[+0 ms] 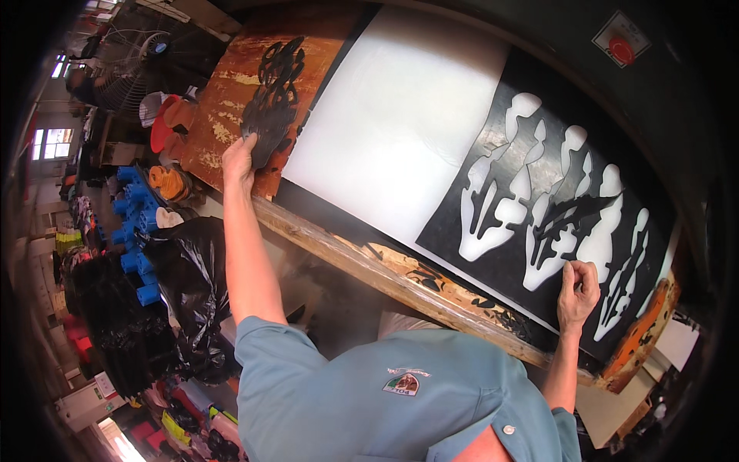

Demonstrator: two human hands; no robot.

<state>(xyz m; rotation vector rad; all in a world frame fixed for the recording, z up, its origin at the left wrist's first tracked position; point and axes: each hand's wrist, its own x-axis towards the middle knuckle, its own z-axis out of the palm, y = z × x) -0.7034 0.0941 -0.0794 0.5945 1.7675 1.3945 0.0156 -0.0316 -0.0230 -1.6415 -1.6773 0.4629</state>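
My left hand is closed, thumb on top, on the near end of a stack of black cut-out pieces over a worn brown board. At the right lies a black sheet with several long, lobed holes, through which a white surface shows. Over the near edge of one hole, my right hand has its fingers pinched together. Just beyond those fingertips, a dark, slightly blurred black piece crosses the holes. Whether the fingers grip it is unclear.
A white sheet covers the middle of the work surface. Black scraps lie along its wooden front edge. Dark machinery with a red button overhangs the far side. Blue tubes, black plastic and a fan stand left.
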